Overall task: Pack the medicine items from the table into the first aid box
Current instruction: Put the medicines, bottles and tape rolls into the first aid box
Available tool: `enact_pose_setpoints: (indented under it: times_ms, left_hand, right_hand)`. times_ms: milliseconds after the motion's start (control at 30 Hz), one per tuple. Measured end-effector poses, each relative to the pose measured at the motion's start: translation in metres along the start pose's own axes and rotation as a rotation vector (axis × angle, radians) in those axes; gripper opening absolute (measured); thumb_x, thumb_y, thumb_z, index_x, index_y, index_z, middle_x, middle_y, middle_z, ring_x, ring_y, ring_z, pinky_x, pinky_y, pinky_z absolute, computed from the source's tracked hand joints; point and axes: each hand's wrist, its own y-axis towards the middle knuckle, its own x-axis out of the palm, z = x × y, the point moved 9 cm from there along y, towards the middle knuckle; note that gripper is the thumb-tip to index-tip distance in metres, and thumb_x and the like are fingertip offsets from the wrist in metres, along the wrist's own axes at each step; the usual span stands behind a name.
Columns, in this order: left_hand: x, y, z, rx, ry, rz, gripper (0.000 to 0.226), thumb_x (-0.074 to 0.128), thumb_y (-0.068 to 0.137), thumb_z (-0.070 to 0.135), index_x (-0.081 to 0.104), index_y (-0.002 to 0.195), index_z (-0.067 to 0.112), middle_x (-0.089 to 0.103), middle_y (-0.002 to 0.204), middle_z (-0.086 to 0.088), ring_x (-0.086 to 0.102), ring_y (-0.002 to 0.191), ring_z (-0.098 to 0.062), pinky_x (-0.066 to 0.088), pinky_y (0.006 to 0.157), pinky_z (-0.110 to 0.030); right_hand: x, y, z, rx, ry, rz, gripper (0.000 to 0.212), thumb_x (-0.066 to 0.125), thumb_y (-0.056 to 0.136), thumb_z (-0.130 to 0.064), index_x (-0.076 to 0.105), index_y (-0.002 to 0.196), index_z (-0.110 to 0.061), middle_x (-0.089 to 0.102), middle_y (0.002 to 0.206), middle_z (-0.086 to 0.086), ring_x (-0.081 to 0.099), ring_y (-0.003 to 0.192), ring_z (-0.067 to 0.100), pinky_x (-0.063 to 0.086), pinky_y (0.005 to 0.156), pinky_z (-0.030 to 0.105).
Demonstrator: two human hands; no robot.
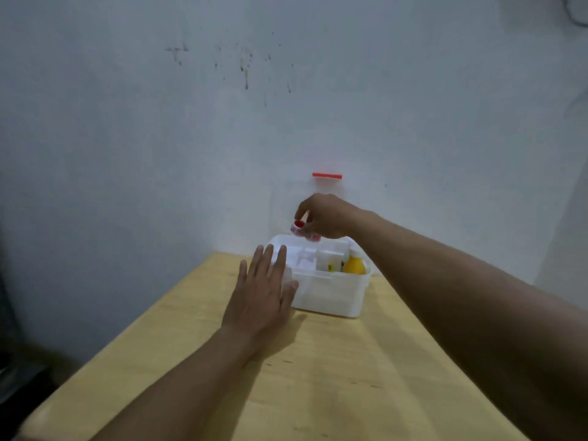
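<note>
At the far end of the yellow wooden bench [318, 361], close to the wall, sits the open white first aid box [331, 291] with an orange bottle [354, 265] in its right compartment. Above its back rim the right hand [321, 218] pinches a small red-and-white container [300, 229]. Spread flat with fingers wide, the left hand [264, 291] rests against the box's left end.

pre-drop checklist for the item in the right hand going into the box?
1. Right hand grips red-capped item: ok.
2. Item held over open box: ok.
3. Left hand steadies the box's left side: ok, open and flat.
4. Free compartment below the item: cannot tell, blurred.
5. Yellow bottle at the right end, away from the drop: ok.
6. Table free of leftover items: ok in view.
</note>
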Motion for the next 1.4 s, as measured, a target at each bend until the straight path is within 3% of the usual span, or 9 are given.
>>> enact_pose_setpoints:
  times_ms: [100, 333, 500, 567, 733, 900, 1200, 1333, 1400]
  left_hand:
    - [0.001, 0.000, -0.001, -0.007, -0.025, 0.015, 0.064, 0.016, 0.101, 0.051, -0.004, 0.156, 0.024, -0.006, 0.164, 0.000, -0.015, 0.149, -0.015, -0.012, 0.118, -0.037]
    - [-0.002, -0.002, 0.010, 0.028, -0.062, 0.045, 0.064, 0.012, 0.099, 0.052, -0.001, 0.156, 0.025, -0.003, 0.165, 0.002, -0.015, 0.149, -0.013, -0.006, 0.121, -0.040]
    - [0.000, -0.002, -0.001, 0.014, -0.099, 0.066, 0.064, 0.013, 0.098, 0.051, 0.001, 0.156, 0.026, -0.003, 0.165, 0.005, -0.013, 0.149, -0.012, -0.004, 0.122, -0.040]
    - [-0.002, 0.000, -0.002, 0.019, -0.109, 0.074, 0.063, 0.019, 0.100, 0.048, -0.002, 0.156, 0.028, -0.006, 0.164, 0.008, -0.014, 0.149, -0.011, -0.002, 0.122, -0.042]
    - [-0.003, -0.001, -0.003, 0.022, -0.128, 0.082, 0.063, 0.023, 0.101, 0.045, -0.004, 0.156, 0.030, -0.006, 0.164, 0.010, -0.012, 0.149, -0.011, 0.001, 0.122, -0.044]
    - [-0.004, -0.004, -0.002, 0.019, -0.130, 0.078, 0.063, 0.021, 0.100, 0.045, -0.005, 0.155, 0.031, -0.006, 0.164, 0.010, -0.013, 0.149, -0.010, 0.000, 0.122, -0.042]
    - [-0.003, -0.003, -0.004, 0.019, -0.100, 0.098, 0.061, 0.019, 0.099, 0.046, 0.009, 0.156, 0.025, 0.004, 0.165, 0.005, -0.009, 0.150, -0.011, -0.002, 0.122, -0.039]
    - [-0.003, -0.003, -0.004, 0.021, -0.095, 0.096, 0.061, 0.021, 0.100, 0.044, 0.011, 0.156, 0.024, 0.008, 0.164, 0.003, -0.008, 0.150, -0.012, -0.004, 0.121, -0.038]
    - [-0.004, -0.003, -0.004, 0.021, -0.093, 0.093, 0.060, 0.021, 0.100, 0.044, 0.011, 0.156, 0.024, 0.007, 0.164, 0.003, -0.009, 0.150, -0.012, -0.005, 0.121, -0.038]
  right_hand:
    - [0.013, 0.015, -0.005, -0.010, -0.022, -0.039, 0.029, 0.075, 0.086, -0.027, 0.070, 0.113, -0.015, 0.076, 0.092, 0.004, 0.073, 0.071, 0.014, 0.056, 0.065, 0.025]
    - [0.031, 0.024, -0.005, -0.050, -0.079, -0.067, 0.031, 0.071, 0.089, -0.022, 0.070, 0.119, -0.017, 0.074, 0.109, 0.007, 0.070, 0.089, 0.020, 0.057, 0.088, 0.038]
    - [0.047, 0.034, 0.000, -0.049, -0.095, -0.079, 0.038, 0.075, 0.086, -0.015, 0.068, 0.123, -0.014, 0.069, 0.119, 0.005, 0.065, 0.090, 0.017, 0.054, 0.086, 0.030]
    - [0.045, 0.033, 0.003, -0.036, -0.118, -0.069, 0.034, 0.078, 0.083, -0.018, 0.071, 0.117, -0.013, 0.070, 0.116, 0.006, 0.066, 0.092, 0.020, 0.054, 0.085, 0.031]
    - [0.043, 0.032, 0.009, -0.018, -0.143, -0.031, 0.021, 0.077, 0.084, -0.019, 0.075, 0.101, -0.008, 0.073, 0.098, 0.006, 0.064, 0.079, 0.018, 0.046, 0.064, 0.022]
    - [0.046, 0.034, 0.008, -0.014, -0.135, -0.017, 0.017, 0.076, 0.084, -0.019, 0.076, 0.098, -0.009, 0.075, 0.094, 0.006, 0.065, 0.075, 0.016, 0.058, 0.077, 0.032]
    - [0.052, 0.037, 0.000, -0.023, -0.029, -0.002, 0.028, 0.065, 0.094, -0.026, 0.076, 0.104, -0.001, 0.076, 0.096, 0.009, 0.071, 0.077, 0.020, 0.054, 0.070, 0.026]
    - [0.053, 0.042, -0.001, -0.037, -0.033, 0.010, 0.023, 0.069, 0.090, -0.025, 0.074, 0.099, -0.004, 0.072, 0.089, 0.003, 0.065, 0.068, 0.011, 0.048, 0.061, 0.021]
    - [0.053, 0.043, -0.002, -0.060, -0.037, 0.011, 0.018, 0.071, 0.089, -0.022, 0.069, 0.100, -0.008, 0.070, 0.097, 0.003, 0.065, 0.074, 0.013, 0.052, 0.065, 0.023]
